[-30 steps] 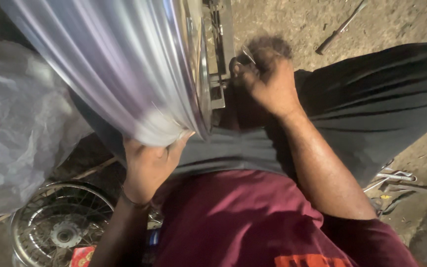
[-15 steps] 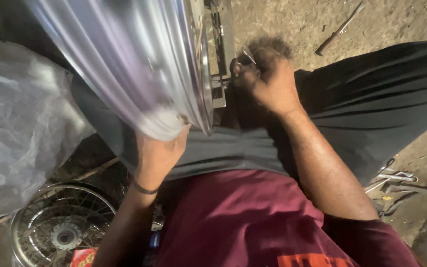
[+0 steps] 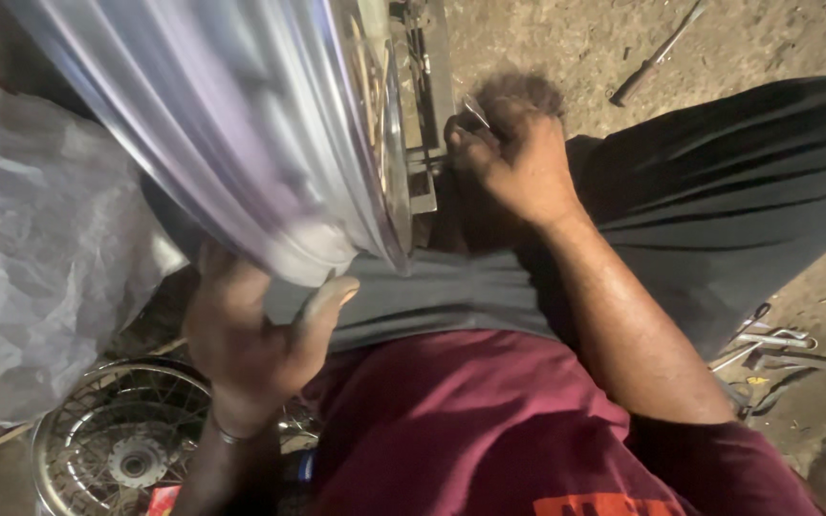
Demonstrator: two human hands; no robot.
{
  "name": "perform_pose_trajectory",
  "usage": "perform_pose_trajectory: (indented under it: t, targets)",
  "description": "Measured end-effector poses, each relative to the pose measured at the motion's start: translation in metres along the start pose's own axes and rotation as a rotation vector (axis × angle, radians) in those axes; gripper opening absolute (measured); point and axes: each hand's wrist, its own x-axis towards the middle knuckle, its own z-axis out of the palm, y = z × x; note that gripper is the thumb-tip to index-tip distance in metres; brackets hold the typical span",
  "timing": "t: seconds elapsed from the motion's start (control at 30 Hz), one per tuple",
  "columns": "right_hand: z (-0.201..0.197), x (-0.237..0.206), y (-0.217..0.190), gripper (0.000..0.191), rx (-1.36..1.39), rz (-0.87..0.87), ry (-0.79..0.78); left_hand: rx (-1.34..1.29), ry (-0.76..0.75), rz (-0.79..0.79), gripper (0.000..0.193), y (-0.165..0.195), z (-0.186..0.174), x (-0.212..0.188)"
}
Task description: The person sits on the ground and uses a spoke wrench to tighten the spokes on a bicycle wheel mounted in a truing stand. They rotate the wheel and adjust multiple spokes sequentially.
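Item: large shiny metal wheel rim (image 3: 241, 124), blurred, lying across the person's lap and filling the upper left of the view; its broad polished band is running from upper left down to lower right, with the lower edge resting on the grey trousers (image 3: 719, 191). The left hand (image 3: 250, 334) is sitting directly beneath that lower edge, palm up against the rim, thumb raised along it and fingers curled behind it, so it is cupping rather than clamping. The right hand (image 3: 513, 162) is working at the rim's right-hand face, beside a metal stand or frame (image 3: 423, 105) that is showing at the rim's side; its fingers are closed in a fist around a small thin metal tool (image 3: 475, 112), whose kind cannot be told. The right hand is the nearer to the spokes; the left is carrying the weight. Surroundings: bare dirt ground (image 3: 566, 38), a long rod (image 3: 652, 57) lying well apart at the top, crumpled white plastic sheet (image 3: 40, 239) at left, a second spoked wheel (image 3: 121, 440) at lower left, loose metal tools (image 3: 776, 344) at right.
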Motion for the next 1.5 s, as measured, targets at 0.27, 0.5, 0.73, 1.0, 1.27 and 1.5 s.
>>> perform_pose_trajectory:
  t: [0.27,0.5,0.73,1.0,1.27,1.5]
  targets:
    - [0.001,-0.001,-0.003,0.024,0.028,0.021,0.007,0.093,-0.024,0.030,0.035,-0.008,0.007,-0.007]
    - [0.001,0.001,-0.006,0.026,0.048,0.066,-0.023,0.074,0.023,-0.032,0.030,-0.002,0.009,0.000]
    - [-0.001,0.001,-0.003,0.026,-0.017,-0.055,0.002,-0.022,0.057,-0.001,0.016,0.007,0.002,0.014]
    - [0.002,-0.002,0.003,0.040,-0.110,-0.064,0.020,-0.007,0.175,0.143,0.020,0.017,0.003,0.038]
    - [0.001,-0.001,0.002,0.034,-0.015,0.060,-0.029,-0.116,0.288,0.122,0.017,0.011,-0.018,0.073]
    - [0.002,-0.002,0.005,0.033,-0.036,0.065,-0.042,-0.100,0.175,0.038,0.015,0.010,-0.003,0.044]
